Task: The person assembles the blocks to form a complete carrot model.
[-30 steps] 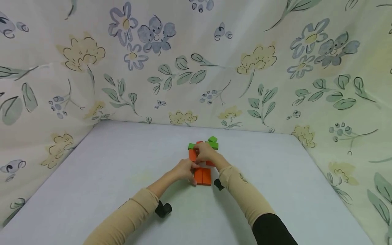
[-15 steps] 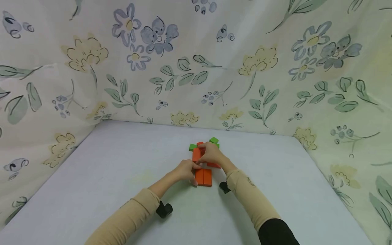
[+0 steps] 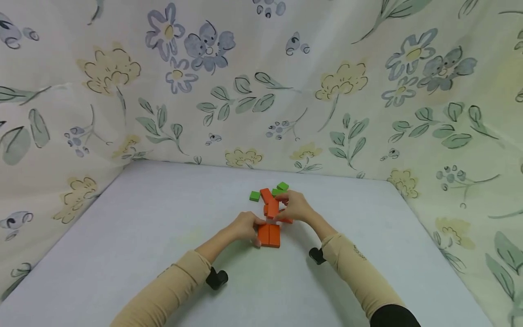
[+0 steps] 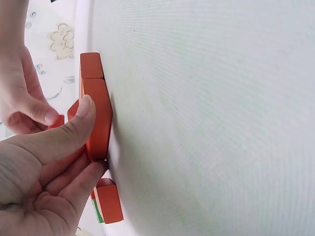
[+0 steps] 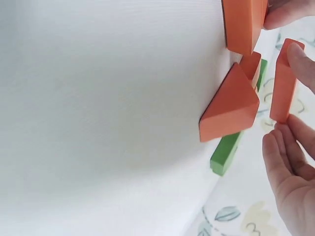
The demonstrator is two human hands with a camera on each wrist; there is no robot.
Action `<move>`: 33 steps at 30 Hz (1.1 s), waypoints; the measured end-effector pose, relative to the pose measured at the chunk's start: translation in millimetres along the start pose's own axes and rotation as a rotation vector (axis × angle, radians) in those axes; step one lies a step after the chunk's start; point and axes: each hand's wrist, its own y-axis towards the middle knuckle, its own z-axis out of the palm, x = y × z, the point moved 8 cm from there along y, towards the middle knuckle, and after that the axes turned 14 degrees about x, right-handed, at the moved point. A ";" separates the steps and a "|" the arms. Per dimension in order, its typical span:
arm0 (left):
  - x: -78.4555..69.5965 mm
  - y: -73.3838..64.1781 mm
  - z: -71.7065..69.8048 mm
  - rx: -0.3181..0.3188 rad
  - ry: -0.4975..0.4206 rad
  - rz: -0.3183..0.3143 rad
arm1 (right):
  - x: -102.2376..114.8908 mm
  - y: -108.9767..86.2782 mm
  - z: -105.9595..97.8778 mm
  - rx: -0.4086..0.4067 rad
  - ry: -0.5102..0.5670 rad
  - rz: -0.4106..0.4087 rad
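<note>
Two flat orange blocks (image 3: 263,235) lie side by side on the white table. My left hand (image 3: 244,227) grips the left one, thumb on its near side and fingers at its far end. In the left wrist view the thumb presses against that orange block (image 4: 100,120). Just beyond, my right hand (image 3: 298,206) pinches another orange block (image 3: 273,208) between thumb and fingertips. The right wrist view shows this held block (image 5: 283,86) tilted and raised off the table. An orange wedge-shaped block (image 5: 231,105) lies beneath it.
Behind the hands lie another orange block (image 3: 265,195) and several green blocks, one at the left (image 3: 255,196) and one farther back (image 3: 283,186). A floral cloth (image 3: 261,91) hangs behind the white table (image 3: 163,218).
My right hand has drawn back to the right with the orange block, uncovering blocks behind it. My left hand stays in place at the paired orange blocks.
</note>
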 end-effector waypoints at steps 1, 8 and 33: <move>0.1 0.5 0.0 -0.001 0.000 -0.001 | -1.1 -3.7 -1.1 0.000 -0.001 0.000; 1.4 1.1 0.6 0.002 -0.027 -0.027 | -8.1 -28.9 -6.3 -0.002 0.002 -0.025; 1.7 1.7 -0.3 -0.008 -0.015 -0.015 | -17.3 -55.5 27.5 0.130 -0.086 -0.067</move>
